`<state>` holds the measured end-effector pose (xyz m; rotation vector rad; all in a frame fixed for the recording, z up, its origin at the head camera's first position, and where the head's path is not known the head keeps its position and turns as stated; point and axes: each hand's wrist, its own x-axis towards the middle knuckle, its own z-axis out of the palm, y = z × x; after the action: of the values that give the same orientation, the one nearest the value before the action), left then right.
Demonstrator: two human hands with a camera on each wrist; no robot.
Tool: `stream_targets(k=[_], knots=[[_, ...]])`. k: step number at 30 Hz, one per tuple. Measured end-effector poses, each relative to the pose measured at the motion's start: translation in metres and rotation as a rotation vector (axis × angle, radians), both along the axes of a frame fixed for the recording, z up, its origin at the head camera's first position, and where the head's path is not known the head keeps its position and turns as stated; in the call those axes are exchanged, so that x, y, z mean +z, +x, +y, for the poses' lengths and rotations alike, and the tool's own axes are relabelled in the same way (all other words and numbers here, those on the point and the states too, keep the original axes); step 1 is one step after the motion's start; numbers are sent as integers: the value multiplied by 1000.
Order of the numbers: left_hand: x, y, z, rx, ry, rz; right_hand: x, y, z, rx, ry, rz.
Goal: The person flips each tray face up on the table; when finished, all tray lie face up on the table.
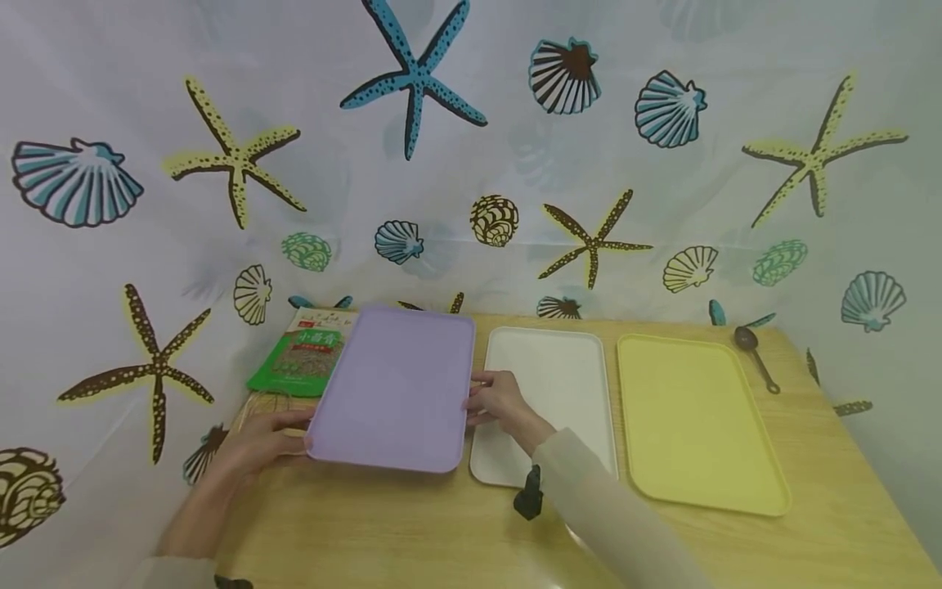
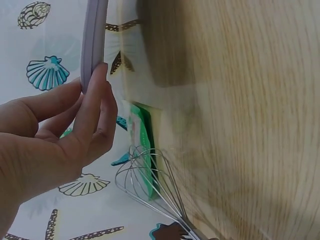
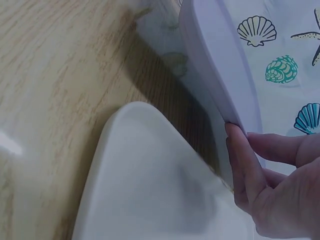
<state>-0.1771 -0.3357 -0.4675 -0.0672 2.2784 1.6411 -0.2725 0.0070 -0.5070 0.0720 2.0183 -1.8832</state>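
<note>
Both hands hold a purple tray point(image 1: 401, 388) by its two long sides, raised above the wooden table. The left hand point(image 1: 268, 443) pinches its left edge near the front corner; in the left wrist view the thumb and fingers point(image 2: 95, 107) meet on the rim. On the opposite edge, the right hand point(image 1: 500, 401) grips with thumb above and fingers point(image 3: 242, 160) beneath. Just under the right hand lies a white tray point(image 1: 548, 360), partly hidden by that arm. A wire whisk point(image 2: 155, 180) lies on the table below the left hand.
Behind the purple tray's left side leans or lies a green-and-white packet point(image 1: 305, 360). To the right are a yellow tray point(image 1: 692, 417) and a dark brown spoon point(image 1: 756, 357). A curtain point(image 1: 471, 164) printed with shells and starfish borders the table point(image 1: 383, 532).
</note>
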Motion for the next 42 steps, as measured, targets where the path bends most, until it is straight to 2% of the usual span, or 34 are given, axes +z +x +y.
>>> stream_targets(k=[3, 5, 7, 10, 13, 19, 28, 31, 35, 38, 42], knots=[[-6, -4, -2, 12, -26, 9, 1, 1, -1, -3, 3, -2], [-7, -5, -1, 52, -43, -11, 1, 1, -2, 4, 4, 8], [-5, -4, 3, 87, -66, -33, 0, 1, -3, 7, 14, 10], [-4, -2, 7, 99, -77, -43, 2, 2, -5, 4, 30, 8], [-4, -2, 8, 81, -88, -31, 4, 4, -6, -7, 52, 3], [-7, -6, 8, 96, -130, -24, 2, 2, -10, 12, 57, 29], [-18, -11, 9, 63, -222, 18, 2, 1, -13, 52, 207, 55], [-24, -11, 9, 79, -269, 41, 5, 4, -14, 64, 227, 74], [-31, -10, 10, 115, -430, 99, 16, 11, -12, 94, 214, 113], [-34, -9, 13, 114, -548, 153, 27, 17, -7, 119, 207, 161], [-34, -5, 20, 102, -627, 230, 36, 24, 9, 143, 262, 243]])
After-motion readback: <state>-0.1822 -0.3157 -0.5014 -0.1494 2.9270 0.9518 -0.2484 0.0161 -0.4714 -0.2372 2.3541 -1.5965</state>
